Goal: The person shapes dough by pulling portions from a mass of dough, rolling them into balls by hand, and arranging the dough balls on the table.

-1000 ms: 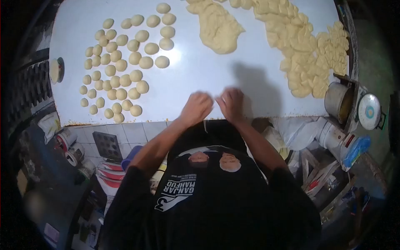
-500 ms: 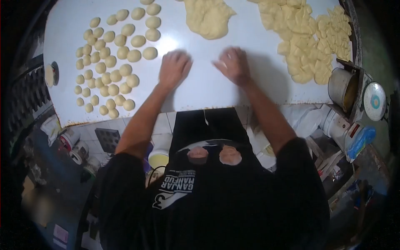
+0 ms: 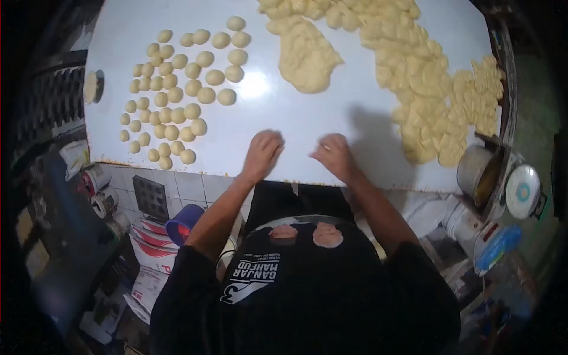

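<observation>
Both my hands are over the white tabletop [image 3: 284, 118], close to its near edge. My left hand [image 3: 264, 155] is closed, with its fingers curled downward. My right hand [image 3: 335, 156] is curled in the same way, thumb toward the left hand. Whatever may lie under either palm is hidden. Left of my left hand, several round dough balls [image 3: 199, 126] are spread in loose rows. Beyond my hands lies a flat lump of pale yellow dough [image 3: 306, 56]. To the right, a long heap of cut dough pieces [image 3: 417, 77] runs along the table.
A small round dish [image 3: 93, 87] sits at the table's left edge. Off the right edge are a metal pot [image 3: 473, 167] and a scale with a round pan [image 3: 522, 190]. Below the table at left stand a purple bucket [image 3: 184, 223] and red-and-white sacks [image 3: 152, 244].
Both hands have drawn back toward the table's near edge, their fingers still curled. My view has shifted too, so more of the table's far part shows.
</observation>
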Motion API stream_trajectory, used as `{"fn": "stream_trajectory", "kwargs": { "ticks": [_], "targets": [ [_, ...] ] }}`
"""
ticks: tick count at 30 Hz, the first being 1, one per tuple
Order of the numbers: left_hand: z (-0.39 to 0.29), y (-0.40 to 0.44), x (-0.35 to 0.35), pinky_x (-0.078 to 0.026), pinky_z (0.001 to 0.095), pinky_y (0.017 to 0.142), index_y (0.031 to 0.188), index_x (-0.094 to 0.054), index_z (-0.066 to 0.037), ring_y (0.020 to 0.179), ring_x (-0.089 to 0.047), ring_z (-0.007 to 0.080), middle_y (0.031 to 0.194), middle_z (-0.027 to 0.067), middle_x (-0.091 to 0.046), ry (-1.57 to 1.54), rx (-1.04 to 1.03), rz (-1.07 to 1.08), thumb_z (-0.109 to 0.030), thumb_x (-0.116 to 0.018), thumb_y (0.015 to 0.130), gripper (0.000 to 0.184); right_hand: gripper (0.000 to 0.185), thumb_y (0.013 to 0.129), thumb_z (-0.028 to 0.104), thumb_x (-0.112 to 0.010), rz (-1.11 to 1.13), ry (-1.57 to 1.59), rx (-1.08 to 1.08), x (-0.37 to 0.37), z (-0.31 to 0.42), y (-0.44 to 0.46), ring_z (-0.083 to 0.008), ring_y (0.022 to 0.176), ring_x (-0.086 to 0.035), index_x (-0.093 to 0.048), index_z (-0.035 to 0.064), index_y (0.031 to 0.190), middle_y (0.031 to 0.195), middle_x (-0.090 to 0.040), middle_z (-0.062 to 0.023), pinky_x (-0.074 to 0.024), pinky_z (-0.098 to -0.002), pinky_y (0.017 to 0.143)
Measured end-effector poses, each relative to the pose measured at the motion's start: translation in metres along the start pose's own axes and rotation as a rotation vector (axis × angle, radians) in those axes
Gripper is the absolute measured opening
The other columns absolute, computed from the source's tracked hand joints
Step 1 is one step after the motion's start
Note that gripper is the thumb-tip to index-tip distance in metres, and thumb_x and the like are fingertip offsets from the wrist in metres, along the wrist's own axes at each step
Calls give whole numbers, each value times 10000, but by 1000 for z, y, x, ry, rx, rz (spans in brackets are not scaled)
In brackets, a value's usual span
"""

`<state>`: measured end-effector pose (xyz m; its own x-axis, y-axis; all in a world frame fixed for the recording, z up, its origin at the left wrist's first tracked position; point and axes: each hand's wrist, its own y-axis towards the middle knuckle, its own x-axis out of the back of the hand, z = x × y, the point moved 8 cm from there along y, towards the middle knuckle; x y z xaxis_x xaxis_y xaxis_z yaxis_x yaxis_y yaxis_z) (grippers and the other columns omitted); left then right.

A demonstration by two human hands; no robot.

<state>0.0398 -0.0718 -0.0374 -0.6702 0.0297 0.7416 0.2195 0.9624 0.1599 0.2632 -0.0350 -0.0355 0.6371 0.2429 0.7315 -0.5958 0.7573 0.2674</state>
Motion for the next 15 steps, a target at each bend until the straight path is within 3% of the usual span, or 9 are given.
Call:
{"fn": "stream_trajectory", "kwargs": {
  "ticks": [2,3,5,6,8,10,11,13,15],
  "targets": [
    [23,-4,21,-495,505,1001,1094,-671,-80,1111,-643,352,1162,119,-676,146,-91,1,-178,-787,930,223,295,834,277,-883,100,-124,-48,2,-47,-5,-332,957,-613,-658,107,920,937,-633,-100,-468,-479,916],
    [23,15,28,-491,510,973,1088,-667,-71,1092,-624,369,1129,125,-671,238,25,26,-180,-777,929,222,297,829,258,-891,181,-418,-7,-3,-49,1,-350,967,-624,-664,103,940,928,-640,-105,-471,-490,953],
    [32,51,28,-483,515,949,1067,-652,-66,1085,-600,385,1140,147,-655,228,307,-172,-195,-778,925,229,310,829,265,-892,102,-318,-180,-15,-28,17,-361,1003,-621,-666,97,958,967,-642,-120,-469,-499,977],
    [22,48,17,-478,523,981,1079,-655,-67,1124,-593,391,1168,153,-647,180,300,-139,-194,-775,928,230,324,829,271,-893,-13,-248,-356,-11,-34,34,-371,1040,-618,-667,91,977,1005,-643,-135,-466,-509,1002],
    [-2,17,11,-475,524,1059,1129,-660,-67,1212,-589,386,1235,154,-623,108,118,-112,-184,-768,931,255,431,893,245,-839,16,-190,-218,-19,-13,-12,-398,1239,-573,-635,46,1215,1263,-616,-207,-453,-537,1082],
    [10,-15,30,-497,490,1043,1198,-658,-75,1229,-602,360,1224,121,-643,48,20,-65,-87,-760,900,315,539,916,198,-806,107,-221,-151,11,-2,-32,-438,1314,-546,-579,13,1368,1350,-609,-234,-443,-548,1131],
    [16,-23,39,-518,478,1011,1197,-660,-73,1192,-622,349,1219,113,-645,37,-21,-10,-57,-753,891,320,539,916,198,-806,125,-228,-146,14,-3,-15,-438,1314,-546,-579,13,1368,1350,-609,-234,-443,-548,1131],
    [23,-19,52,-521,472,1011,1216,-662,-54,1188,-619,346,1228,118,-639,34,-17,5,-44,-714,864,356,602,935,184,-778,299,-18,-644,30,-29,39,-464,1338,-550,-538,-14,1450,1410,-602,-269,-450,-538,1143],
    [36,-5,53,-528,478,988,1271,-639,-22,1160,-616,363,1224,146,-632,-73,4,-1,6,-683,859,415,661,954,187,-756,393,171,-566,41,19,178,-470,1334,-577,-485,-32,1515,1438,-604,-291,-471,-506,1134]
  ]
}}
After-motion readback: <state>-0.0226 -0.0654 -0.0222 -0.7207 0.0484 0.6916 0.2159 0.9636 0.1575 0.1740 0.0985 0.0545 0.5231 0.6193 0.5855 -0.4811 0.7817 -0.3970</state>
